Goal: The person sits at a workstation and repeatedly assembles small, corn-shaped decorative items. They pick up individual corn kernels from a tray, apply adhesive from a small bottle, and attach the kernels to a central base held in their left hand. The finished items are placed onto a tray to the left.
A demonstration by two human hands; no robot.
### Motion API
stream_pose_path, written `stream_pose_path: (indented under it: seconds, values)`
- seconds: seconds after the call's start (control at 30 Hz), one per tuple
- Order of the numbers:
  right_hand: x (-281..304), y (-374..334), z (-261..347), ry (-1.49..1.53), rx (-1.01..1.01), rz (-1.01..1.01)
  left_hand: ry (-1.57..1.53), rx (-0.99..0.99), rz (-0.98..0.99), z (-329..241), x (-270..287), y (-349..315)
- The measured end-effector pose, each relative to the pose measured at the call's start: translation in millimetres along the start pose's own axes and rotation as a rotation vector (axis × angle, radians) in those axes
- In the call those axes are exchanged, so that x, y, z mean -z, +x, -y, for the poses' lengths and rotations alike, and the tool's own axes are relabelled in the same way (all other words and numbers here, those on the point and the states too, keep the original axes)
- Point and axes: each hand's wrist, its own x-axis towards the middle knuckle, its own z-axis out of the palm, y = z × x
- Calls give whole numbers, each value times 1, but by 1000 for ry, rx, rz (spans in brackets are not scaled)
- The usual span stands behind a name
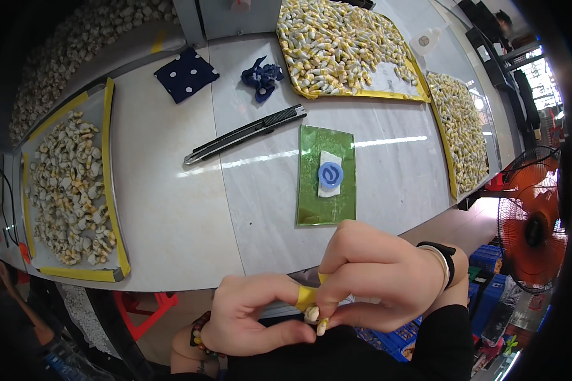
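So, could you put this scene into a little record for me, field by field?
Left hand: yellow wrap on a finger, fingertips closed on small pale pieces
Right hand: fingertips closed on the same pieces
Green slab: bears a white patch with a blue disc on it
Black cutter: lies diagonally, left of the slab
Cloths: dotted cloth and crumpled blue cloth
Yellow-edged trays: left tray, far tray, right tray
Fan: orange, far right

Pieces (pixel 311 314) sit between left hand (pixel 248 311) and right hand (pixel 378 276), lower centre, below a pane (pixel 327 213). At upper centre lies a knife (pixel 245 135), right of the left tray (pixel 110 120); top tray (pixel 362 96) and right tray (pixel 444 143) adjoin at upper right.
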Motion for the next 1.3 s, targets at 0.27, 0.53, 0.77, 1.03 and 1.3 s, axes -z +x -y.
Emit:
stream_pose_path:
  seconds: [0.27,0.53,0.77,1.03,1.3]
  values:
    - [-5,-3,-3,-4,9,-7,-152,-16,-47,1,-8,0]
    - [1,-9,4,-16,61,13,618,-163,-89,-52,23,-20]
    - [30,-44,5,-181,-62,-171,1986,28,-552,-133,136,-42]
    - [25,-40,8,-208,-20,-182,1905,-175,-619,-156,191,109]
    - [34,-59,9,-298,-118,-276,1993,-86,-685,-148,248,170]
